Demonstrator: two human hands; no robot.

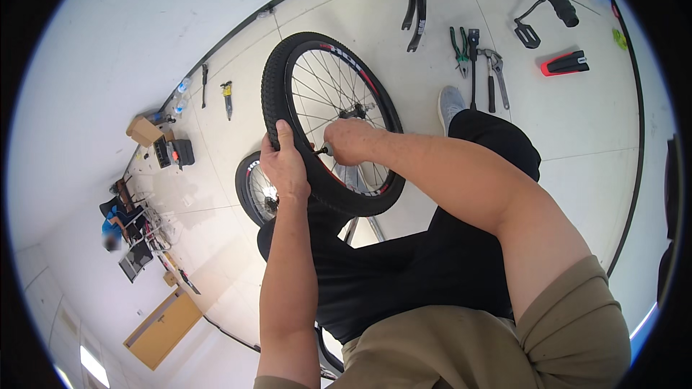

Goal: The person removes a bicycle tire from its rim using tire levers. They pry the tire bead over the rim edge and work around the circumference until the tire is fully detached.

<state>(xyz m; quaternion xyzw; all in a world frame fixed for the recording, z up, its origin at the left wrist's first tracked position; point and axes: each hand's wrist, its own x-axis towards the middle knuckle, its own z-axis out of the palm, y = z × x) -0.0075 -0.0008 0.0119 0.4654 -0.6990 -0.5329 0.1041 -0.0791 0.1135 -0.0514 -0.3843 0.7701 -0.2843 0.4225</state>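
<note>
Before me a bicycle wheel with a knobby black tire (275, 73) stands tilted by my knees. My left hand (286, 165) grips the tire at its near left side, thumb over the tread. My right hand (351, 141) is closed on a small grey-and-black object (325, 149) at the inner edge of the rim, perhaps at the valve; the fingers hide most of it. Behind my right hand are the wheel's hub (354, 112) and spokes. A second wheel (250, 189) with a cassette lies beyond my left wrist.
On the floor lie green-handled pliers (459, 48), a black long-handled tool (473, 70), a hammer (491, 84), an adjustable wrench (503, 81) and a red-and-black object (565, 64). A bicycle fork (415, 5) and frame stand at the top. A person (112, 227) sits far left.
</note>
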